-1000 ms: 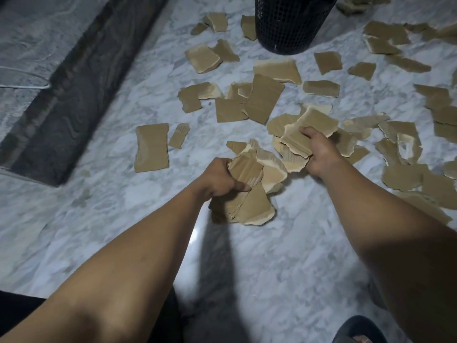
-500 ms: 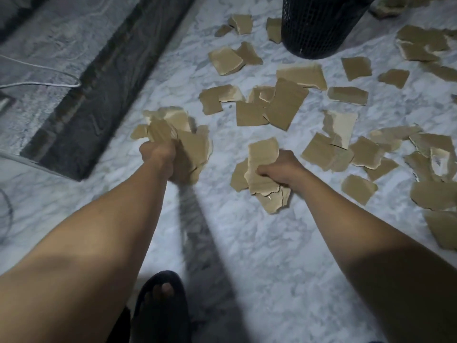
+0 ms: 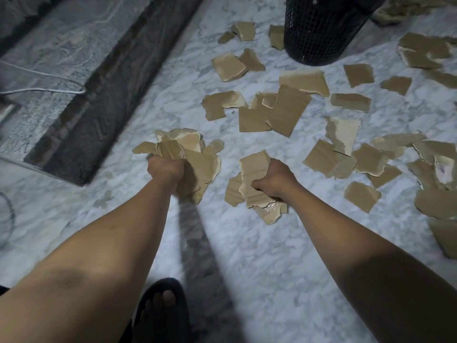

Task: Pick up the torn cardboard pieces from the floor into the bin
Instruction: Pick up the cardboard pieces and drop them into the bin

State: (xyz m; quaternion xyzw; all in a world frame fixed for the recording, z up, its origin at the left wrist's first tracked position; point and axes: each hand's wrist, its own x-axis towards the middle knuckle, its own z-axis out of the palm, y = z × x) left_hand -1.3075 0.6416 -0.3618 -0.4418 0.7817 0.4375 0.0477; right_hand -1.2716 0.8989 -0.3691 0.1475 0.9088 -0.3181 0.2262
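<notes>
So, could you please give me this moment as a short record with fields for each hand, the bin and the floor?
left hand: grips a bunch of cardboard pieces
right hand: grips a smaller bunch
bin: black mesh, upright, beyond the hands
floor: pale marble, many loose pieces scattered
foot: dark slipper at bottom edge

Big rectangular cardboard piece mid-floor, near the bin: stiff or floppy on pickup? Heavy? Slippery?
Probably stiff: the large cardboard piece lies flat, and the torn pieces in the left hand stick out without drooping. Likely light: that hand grips several at once. May slide if pushed, since the marble floor looks smooth; it overlaps neighbours, so they may shift.
</notes>
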